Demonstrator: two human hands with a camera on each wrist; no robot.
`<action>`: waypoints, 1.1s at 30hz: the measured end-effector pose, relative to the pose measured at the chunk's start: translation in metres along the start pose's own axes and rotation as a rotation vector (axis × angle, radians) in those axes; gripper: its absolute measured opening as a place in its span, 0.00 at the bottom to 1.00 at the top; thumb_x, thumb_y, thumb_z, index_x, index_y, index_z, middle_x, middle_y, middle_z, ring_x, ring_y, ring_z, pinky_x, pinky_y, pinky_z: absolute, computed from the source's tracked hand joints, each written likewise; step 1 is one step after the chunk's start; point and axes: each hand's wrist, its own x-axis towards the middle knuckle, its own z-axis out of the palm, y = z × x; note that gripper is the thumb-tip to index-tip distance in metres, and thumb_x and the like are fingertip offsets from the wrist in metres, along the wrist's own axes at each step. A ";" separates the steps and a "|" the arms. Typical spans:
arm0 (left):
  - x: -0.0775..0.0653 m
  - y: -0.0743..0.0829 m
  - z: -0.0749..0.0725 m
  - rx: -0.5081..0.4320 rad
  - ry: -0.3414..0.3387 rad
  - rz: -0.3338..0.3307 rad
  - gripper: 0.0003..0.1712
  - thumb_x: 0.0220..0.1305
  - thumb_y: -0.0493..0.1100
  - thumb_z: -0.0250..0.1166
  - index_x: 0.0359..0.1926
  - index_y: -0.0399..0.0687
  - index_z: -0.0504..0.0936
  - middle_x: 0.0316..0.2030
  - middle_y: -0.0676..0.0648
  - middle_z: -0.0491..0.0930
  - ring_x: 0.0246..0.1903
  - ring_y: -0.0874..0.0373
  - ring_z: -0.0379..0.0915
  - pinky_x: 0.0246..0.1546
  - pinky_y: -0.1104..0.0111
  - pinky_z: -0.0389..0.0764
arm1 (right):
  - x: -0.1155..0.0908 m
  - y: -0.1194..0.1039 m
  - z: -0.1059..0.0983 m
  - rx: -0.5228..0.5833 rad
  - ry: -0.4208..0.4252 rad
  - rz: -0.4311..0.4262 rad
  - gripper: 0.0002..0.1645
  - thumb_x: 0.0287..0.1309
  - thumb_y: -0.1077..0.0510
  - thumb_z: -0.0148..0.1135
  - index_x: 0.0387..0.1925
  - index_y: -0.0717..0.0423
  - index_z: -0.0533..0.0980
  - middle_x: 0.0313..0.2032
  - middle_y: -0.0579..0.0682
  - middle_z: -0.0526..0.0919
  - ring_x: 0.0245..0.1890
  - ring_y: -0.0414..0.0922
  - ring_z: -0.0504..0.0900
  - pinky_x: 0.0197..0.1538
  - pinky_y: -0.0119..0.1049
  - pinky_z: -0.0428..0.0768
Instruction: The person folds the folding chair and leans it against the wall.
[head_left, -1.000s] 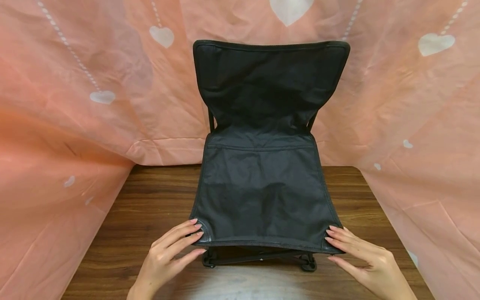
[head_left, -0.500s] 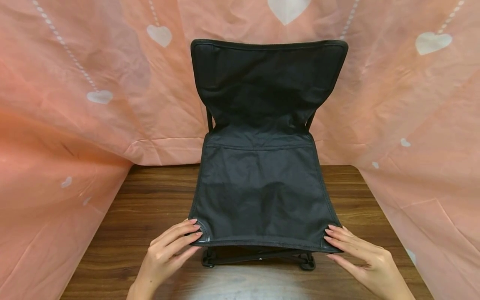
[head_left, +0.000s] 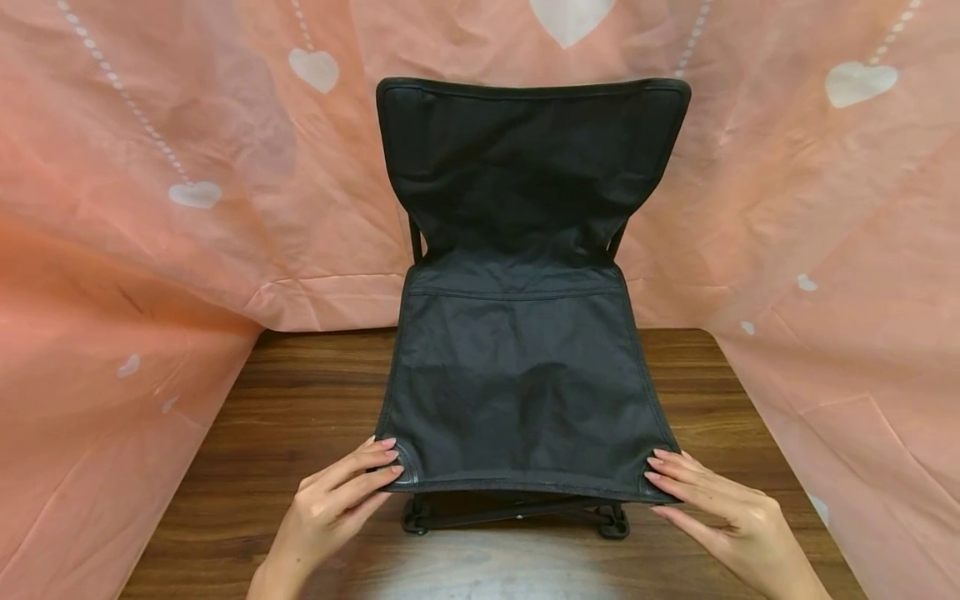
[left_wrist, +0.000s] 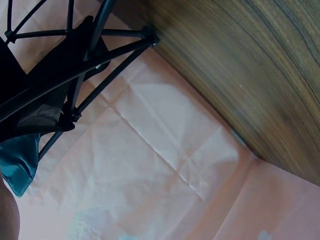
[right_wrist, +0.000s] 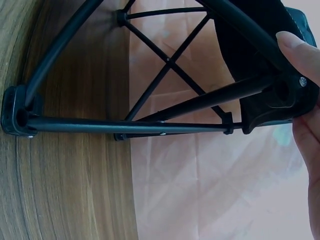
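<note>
A black folding chair (head_left: 517, 375) stands unfolded in the head view, backrest up and seat spread toward me. My left hand (head_left: 326, 504) grips the seat's front left corner, fingers on top over a shiny corner patch (head_left: 406, 467) and thumb at the underside. At the front right corner my right hand (head_left: 720, 512) holds the seat the same way. The right wrist view shows the right thumb (right_wrist: 297, 52) at a plastic corner fitting (right_wrist: 290, 97) under the fabric. In the left wrist view, only a sliver of hand (left_wrist: 7, 215) shows at the left edge.
The chair's crossed black leg tubes (right_wrist: 170, 62) end in feet (head_left: 416, 518) on a brown wood-grain surface (head_left: 315, 400). Pink cloth (head_left: 150, 275) with white hearts hangs behind and along both sides.
My left thumb has drawn in under the seat corner. The right hand keeps its hold. Chair and hands sit slightly farther left in the head view, with the backdrop shifted likewise.
</note>
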 end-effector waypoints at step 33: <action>0.002 -0.003 -0.007 0.012 -0.100 0.060 0.13 0.66 0.39 0.61 0.42 0.33 0.86 0.46 0.39 0.86 0.58 0.52 0.77 0.66 0.65 0.70 | -0.003 0.003 0.000 -0.072 -0.033 -0.016 0.26 0.61 0.51 0.62 0.42 0.75 0.81 0.52 0.60 0.84 0.64 0.40 0.75 0.63 0.21 0.70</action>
